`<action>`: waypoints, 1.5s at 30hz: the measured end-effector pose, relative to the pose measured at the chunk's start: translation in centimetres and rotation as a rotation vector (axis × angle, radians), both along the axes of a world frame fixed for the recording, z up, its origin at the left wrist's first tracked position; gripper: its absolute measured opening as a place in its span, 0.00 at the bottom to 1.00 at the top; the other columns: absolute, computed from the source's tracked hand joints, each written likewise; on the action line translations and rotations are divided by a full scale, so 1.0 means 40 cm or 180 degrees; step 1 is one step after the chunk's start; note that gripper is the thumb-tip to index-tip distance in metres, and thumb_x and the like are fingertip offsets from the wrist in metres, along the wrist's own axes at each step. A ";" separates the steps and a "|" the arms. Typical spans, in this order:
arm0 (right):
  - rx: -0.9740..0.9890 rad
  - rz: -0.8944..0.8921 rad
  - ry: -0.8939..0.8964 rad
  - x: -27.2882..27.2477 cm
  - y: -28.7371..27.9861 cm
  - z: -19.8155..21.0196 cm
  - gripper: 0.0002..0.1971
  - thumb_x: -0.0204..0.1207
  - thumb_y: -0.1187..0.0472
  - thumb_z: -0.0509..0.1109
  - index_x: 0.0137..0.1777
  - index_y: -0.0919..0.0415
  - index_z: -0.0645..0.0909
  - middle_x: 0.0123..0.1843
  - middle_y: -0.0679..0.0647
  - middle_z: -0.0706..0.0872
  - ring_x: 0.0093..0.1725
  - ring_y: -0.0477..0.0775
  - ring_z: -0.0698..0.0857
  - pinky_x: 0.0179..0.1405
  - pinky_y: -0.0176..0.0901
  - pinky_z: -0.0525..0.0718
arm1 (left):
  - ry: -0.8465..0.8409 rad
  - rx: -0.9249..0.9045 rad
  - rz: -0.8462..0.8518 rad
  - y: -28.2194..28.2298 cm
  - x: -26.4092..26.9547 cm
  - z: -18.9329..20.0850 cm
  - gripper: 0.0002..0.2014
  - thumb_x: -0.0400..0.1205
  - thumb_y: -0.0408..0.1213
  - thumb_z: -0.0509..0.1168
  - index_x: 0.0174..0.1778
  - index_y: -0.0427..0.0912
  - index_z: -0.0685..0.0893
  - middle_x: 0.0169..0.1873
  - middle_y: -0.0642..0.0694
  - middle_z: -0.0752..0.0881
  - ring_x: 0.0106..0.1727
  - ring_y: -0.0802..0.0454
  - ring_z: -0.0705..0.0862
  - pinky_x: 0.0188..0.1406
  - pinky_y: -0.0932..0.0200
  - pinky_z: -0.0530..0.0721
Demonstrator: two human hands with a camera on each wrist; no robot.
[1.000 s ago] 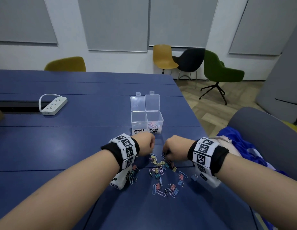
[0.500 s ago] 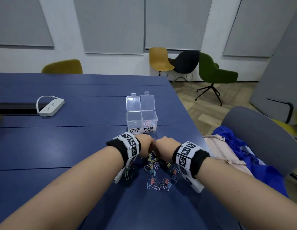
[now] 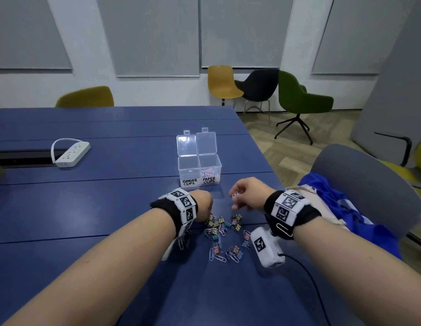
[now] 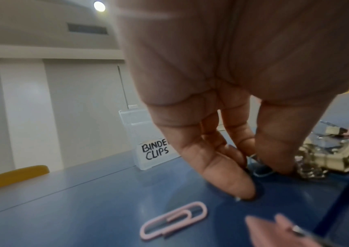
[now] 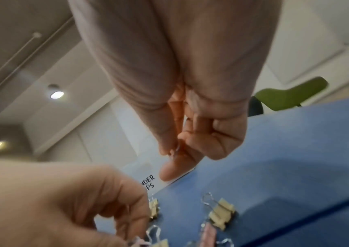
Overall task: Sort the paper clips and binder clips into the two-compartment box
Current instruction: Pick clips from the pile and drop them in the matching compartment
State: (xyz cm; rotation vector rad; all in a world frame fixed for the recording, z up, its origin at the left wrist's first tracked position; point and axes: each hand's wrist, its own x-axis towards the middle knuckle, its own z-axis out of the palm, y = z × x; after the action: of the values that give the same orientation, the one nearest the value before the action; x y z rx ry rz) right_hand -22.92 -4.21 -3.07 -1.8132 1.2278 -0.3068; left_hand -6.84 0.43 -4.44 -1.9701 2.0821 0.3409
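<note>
The clear two-compartment box stands open on the blue table. Its right half, labelled PAPER CLIPS, holds several paper clips; the BINDER CLIPS half looks empty. A mixed clip pile lies in front of it. My left hand is down at the pile's left edge, where thumb and fingertips pinch a pale blue paper clip against the table. My right hand is lifted above the pile, short of the box, pinching a pale paper clip between thumb and forefinger.
A pink paper clip and beige binder clips lie beside my left fingers. A white power strip sits far left by a cable slot. The table's right edge is close, with a grey chair and blue cloth beyond.
My right hand has come up off the pile with a paper clip and moved right and toward the box. My left hand stays low on the pile.
</note>
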 end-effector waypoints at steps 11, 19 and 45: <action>0.0491 -0.0150 -0.0247 -0.034 0.049 -0.012 0.09 0.78 0.68 0.61 0.37 0.60 0.76 0.28 0.52 0.69 0.25 0.50 0.65 0.24 0.37 0.63 | 0.2618 0.0110 0.1246 0.050 0.098 0.011 0.12 0.73 0.24 0.72 0.30 0.42 0.79 0.27 0.45 0.84 0.26 0.54 0.83 0.29 0.59 0.86; -0.1381 0.1505 0.1769 0.041 0.118 -0.011 0.11 0.74 0.62 0.70 0.56 0.57 0.83 0.49 0.53 0.84 0.50 0.58 0.83 0.42 0.40 0.76 | 0.4400 0.0167 0.1848 0.106 0.154 0.007 0.13 0.79 0.17 0.62 0.54 0.35 0.83 0.31 0.41 0.80 0.29 0.50 0.81 0.30 0.60 0.88; -0.1604 0.1590 0.2872 0.105 0.125 -0.017 0.11 0.77 0.58 0.68 0.56 0.62 0.83 0.54 0.58 0.87 0.48 0.61 0.84 0.42 0.43 0.75 | 0.0435 -0.0189 0.0454 0.088 -0.036 0.003 0.13 0.68 0.47 0.75 0.42 0.43 0.87 0.35 0.45 0.84 0.39 0.44 0.86 0.40 0.55 0.86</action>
State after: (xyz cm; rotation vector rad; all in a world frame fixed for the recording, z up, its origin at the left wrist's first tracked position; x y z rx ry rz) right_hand -18.74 0.80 -3.75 -2.7698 1.2582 0.6091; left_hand -8.30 3.96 -4.33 -2.1941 2.0582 0.4585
